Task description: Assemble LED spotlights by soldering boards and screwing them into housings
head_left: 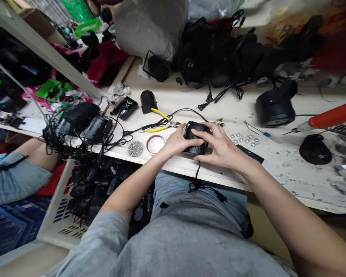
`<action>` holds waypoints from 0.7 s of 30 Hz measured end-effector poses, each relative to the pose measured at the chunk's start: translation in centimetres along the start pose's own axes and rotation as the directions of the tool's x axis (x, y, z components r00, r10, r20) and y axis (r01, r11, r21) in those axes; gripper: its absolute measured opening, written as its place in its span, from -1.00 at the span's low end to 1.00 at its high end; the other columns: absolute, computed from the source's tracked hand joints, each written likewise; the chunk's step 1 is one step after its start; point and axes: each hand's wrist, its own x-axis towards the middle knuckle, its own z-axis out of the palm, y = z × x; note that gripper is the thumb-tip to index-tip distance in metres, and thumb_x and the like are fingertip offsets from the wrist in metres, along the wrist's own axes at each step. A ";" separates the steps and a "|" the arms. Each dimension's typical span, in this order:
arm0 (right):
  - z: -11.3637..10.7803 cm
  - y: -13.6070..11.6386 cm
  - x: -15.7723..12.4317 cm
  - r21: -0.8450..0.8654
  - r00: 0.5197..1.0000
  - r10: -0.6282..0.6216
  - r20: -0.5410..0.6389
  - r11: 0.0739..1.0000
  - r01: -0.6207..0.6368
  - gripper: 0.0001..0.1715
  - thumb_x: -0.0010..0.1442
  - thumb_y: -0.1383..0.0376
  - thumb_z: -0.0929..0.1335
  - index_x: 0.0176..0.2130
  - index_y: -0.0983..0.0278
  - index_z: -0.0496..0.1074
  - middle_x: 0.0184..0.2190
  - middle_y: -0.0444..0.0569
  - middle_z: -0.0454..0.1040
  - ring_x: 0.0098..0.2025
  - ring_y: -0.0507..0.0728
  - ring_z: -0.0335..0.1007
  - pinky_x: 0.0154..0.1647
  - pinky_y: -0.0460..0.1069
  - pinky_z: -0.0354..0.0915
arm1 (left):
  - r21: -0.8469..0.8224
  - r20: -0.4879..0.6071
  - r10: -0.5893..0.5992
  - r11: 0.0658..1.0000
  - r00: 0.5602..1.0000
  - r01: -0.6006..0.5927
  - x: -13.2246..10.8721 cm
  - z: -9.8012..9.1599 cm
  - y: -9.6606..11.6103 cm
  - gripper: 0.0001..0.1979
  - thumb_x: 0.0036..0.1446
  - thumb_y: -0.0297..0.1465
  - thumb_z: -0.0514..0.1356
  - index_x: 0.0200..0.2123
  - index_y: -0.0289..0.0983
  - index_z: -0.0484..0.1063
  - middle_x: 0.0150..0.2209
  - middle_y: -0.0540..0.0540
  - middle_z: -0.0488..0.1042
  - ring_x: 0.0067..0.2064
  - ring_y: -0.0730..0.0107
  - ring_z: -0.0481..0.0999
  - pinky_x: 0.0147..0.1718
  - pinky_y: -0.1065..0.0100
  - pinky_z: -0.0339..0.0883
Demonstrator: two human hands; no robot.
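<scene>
A black plastic housing with a cord (195,135) is held between my two hands over the front edge of the white bench. My left hand (177,141) grips its left side, thumb across the front. Over its right side and top, my right hand (216,144) has its fingers wrapped. The cord hangs from the housing down to my lap. Just left of my hands lie yellow-handled pliers (161,122), a round roll of tape (155,144) and a dish of small screws (135,148). Several small shiny discs (244,138) sit to the right.
Black corded housings (96,129) are piled at the left edge, above a white crate (56,215) full of black parts. An orange-handled tool (334,115) and a black lamp-like unit (276,104) are at right. A person in denim shorts (20,177) sits at left.
</scene>
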 end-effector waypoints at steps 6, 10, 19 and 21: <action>0.5 0.1 0.9 0.164 0.999 0.041 -0.025 0.986 -0.037 0.01 -0.07 -0.02 0.58 0.29 0.09 0.33 0.33 0.16 0.15 0.39 0.46 0.07 0.37 0.44 0.10 | 0.050 -0.181 0.003 0.999 0.983 0.006 0.1 1.3 0.7 -0.15 -0.41 -0.26 0.53 0.06 -0.30 0.47 -0.24 -0.14 0.58 -0.09 -0.01 0.56 -0.09 0.18 0.37; 1.5 -2.0 -0.3 0.502 0.890 0.411 -0.196 0.822 -0.269 -0.01 0.11 -0.17 0.43 0.35 0.19 0.21 0.29 0.26 0.24 0.30 0.39 0.27 0.27 0.37 0.29 | -0.308 -0.187 0.016 0.948 0.982 -0.075 -2.2 0.7 -0.2 -0.39 -0.32 -0.26 0.46 -0.11 -0.31 0.52 -0.31 -0.08 0.58 -0.28 0.24 0.55 -0.28 0.32 0.38; 5.4 -8.8 -1.7 0.711 0.822 0.544 -0.167 0.645 -0.282 -0.30 0.02 0.05 0.51 0.10 0.23 0.41 0.01 0.11 0.55 0.02 0.28 0.51 0.07 0.20 0.45 | -0.687 -0.162 0.039 0.713 0.986 -0.141 -6.2 0.5 -1.8 -0.58 -0.31 -0.29 0.47 -0.29 -0.31 0.58 -0.33 -0.08 0.62 -0.27 0.28 0.58 -0.21 0.33 0.42; 5.6 -8.9 -1.6 0.647 0.832 0.497 -0.247 0.724 -0.241 -0.26 0.00 0.08 0.52 0.13 0.24 0.40 0.01 0.12 0.53 0.06 0.30 0.48 0.11 0.22 0.42 | -0.721 -0.168 0.001 0.682 0.986 -0.124 -6.4 0.7 -2.1 -0.56 -0.34 -0.29 0.50 -0.30 -0.30 0.59 -0.34 -0.07 0.63 -0.29 0.28 0.59 -0.21 0.31 0.44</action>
